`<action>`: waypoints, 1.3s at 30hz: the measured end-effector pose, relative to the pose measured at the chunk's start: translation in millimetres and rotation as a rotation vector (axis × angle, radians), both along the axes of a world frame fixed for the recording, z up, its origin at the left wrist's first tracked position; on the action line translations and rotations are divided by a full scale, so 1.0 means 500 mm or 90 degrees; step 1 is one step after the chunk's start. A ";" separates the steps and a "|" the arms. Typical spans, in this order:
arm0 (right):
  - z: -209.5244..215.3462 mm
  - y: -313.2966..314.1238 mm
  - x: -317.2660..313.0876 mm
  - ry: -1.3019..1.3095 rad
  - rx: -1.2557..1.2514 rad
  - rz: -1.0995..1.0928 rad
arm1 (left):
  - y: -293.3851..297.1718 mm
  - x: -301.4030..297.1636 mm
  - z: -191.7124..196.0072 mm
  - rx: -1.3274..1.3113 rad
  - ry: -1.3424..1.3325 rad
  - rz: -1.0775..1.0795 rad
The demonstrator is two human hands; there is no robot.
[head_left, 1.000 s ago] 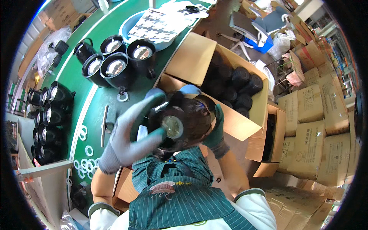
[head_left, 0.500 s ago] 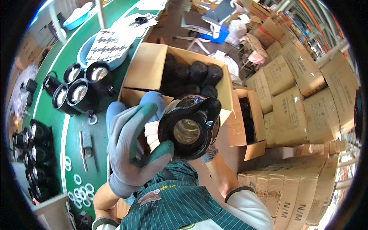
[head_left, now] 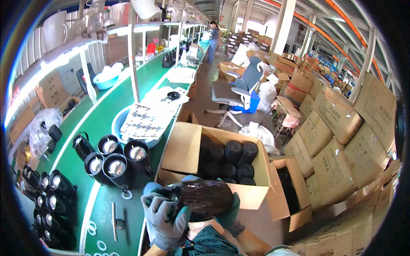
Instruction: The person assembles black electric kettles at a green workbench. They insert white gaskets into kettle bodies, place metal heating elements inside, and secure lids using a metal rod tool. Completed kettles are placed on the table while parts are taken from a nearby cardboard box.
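Note:
A glossy black jug (head_left: 204, 199) lies sideways between my two gloved hands, above the near side of the workbench. My left hand (head_left: 165, 219), in a grey glove with green fingertips, is wrapped round its left end. At the other end, my right hand (head_left: 232, 213) grips from the right side and below, partly hidden by the jug. The jug's opening faces away from view. On the green belt to the left stand several black jugs (head_left: 115, 167) with shiny silver insides. Just beyond my hands is an open carton (head_left: 183, 147) with several dark cylinders (head_left: 233, 150) packed inside.
White rings (head_left: 101, 245) and a metal rod (head_left: 114, 222) lie on the green belt (head_left: 128, 217). More black jugs (head_left: 55, 202) stand far left. A blue basin (head_left: 119, 121) holds patterned sheets. Stacked cartons (head_left: 333, 115), an office chair (head_left: 239, 89) and a distant person (head_left: 212, 40) are beyond.
The jug has turned from its opening facing me to lying sideways. My left hand has closed round its end. The view has tilted up, showing more of the room.

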State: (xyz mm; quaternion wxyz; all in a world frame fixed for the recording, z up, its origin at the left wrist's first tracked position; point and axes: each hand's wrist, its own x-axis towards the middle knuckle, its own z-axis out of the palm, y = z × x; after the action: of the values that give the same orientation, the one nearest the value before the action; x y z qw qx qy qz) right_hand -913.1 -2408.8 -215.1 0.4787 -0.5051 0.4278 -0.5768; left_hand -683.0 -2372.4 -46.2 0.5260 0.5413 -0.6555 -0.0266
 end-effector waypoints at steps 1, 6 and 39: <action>0.019 -0.010 0.007 -0.116 0.049 0.044 | -0.006 0.001 -0.015 0.008 0.019 -0.011; 0.081 -0.038 0.037 -0.285 0.038 0.044 | -0.036 0.012 -0.092 -0.014 0.249 -0.026; 0.340 -0.085 0.066 0.428 -0.545 0.200 | -0.087 0.124 -0.256 0.303 1.059 -0.402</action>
State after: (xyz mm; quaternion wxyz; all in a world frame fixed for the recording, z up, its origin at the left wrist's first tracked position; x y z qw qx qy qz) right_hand -880.2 -2451.4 -44.9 0.1483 -0.8676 0.2045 -0.4283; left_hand -620.9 -2415.8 -174.3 0.6711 0.2378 -0.1604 -0.6836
